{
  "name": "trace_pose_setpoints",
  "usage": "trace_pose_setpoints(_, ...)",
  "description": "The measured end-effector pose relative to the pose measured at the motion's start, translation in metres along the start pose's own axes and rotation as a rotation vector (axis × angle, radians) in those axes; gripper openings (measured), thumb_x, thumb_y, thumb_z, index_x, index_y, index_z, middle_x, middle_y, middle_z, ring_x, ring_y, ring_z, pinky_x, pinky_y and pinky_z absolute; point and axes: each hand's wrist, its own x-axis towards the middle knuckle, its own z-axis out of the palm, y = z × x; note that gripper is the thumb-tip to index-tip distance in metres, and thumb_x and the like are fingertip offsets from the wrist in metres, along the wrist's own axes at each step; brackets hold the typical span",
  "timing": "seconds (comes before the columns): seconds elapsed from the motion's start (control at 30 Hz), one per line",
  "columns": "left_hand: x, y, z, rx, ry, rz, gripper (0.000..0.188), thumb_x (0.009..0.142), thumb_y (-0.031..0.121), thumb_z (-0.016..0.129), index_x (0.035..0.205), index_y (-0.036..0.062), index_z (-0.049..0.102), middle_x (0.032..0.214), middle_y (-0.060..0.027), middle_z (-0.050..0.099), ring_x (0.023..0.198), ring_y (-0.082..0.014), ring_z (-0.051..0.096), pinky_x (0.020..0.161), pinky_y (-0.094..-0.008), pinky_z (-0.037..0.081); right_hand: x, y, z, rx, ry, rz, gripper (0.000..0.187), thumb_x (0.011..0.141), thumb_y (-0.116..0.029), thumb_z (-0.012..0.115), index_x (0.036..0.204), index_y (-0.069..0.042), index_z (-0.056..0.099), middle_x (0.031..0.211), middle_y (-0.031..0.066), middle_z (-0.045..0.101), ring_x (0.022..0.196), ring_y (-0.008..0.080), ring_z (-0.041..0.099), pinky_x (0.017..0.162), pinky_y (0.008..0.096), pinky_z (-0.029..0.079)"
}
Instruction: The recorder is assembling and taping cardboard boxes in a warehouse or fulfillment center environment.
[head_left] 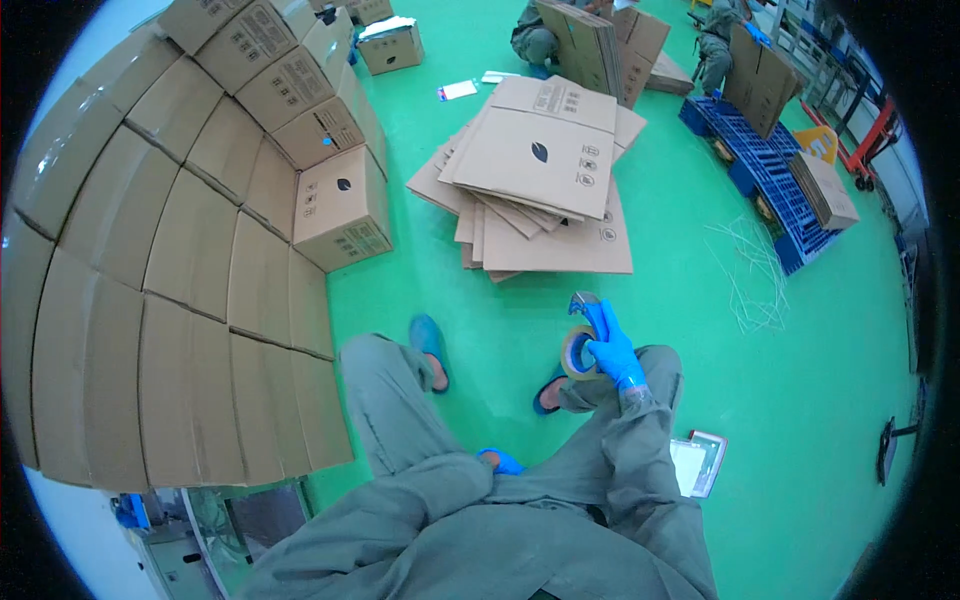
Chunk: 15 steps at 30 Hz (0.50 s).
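My right hand, in a blue glove, is raised over my right knee and closed on a tape dispenser. A wide roll of tape sits in the dispenser, beside my palm. My left hand, also gloved in blue, lies low between my thighs; the sleeve and trouser cloth cover much of it, and its fingers cannot be made out. In front of my feet, several flattened cardboard boxes with a dark leaf mark lie in an uneven pile on the green floor.
On the left rises a wall of closed cartons, one carton standing at its inner edge. A blue pallet and loose white straps lie at right. Two people handle cardboard at the back. A white-and-silver flat item lies by my right leg.
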Motion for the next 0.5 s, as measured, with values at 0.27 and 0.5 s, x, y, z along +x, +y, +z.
trace_pose_setpoints(0.27,0.041,-0.035,0.039,-0.313,0.019,0.100,0.056,0.092,0.059,0.052,0.124,0.0142,0.065,0.111,-0.0086,0.067,0.101,-0.0256,0.062,0.090,-0.0418,0.044,0.019,-0.013,0.024,-0.029,-0.160,0.076,0.089,0.075,-0.009,0.062,0.157,-0.011,0.027,0.119,0.0297,0.063,0.110,0.0432,0.063,0.091,0.0433,0.051)
trace_pose_setpoints(0.5,0.048,-0.057,0.008,-0.427,0.054,0.141,0.062,0.092,0.060,0.051,0.132,0.0131,0.059,0.122,-0.0095,0.064,0.110,-0.0260,0.059,0.098,-0.0427,0.039,0.073,-0.033,0.048,-0.337,-0.260,0.041,0.093,0.073,-0.013,0.067,0.157,-0.011,0.027,0.103,0.0307,0.064,0.096,0.0470,0.063,0.084,0.0491,0.051)
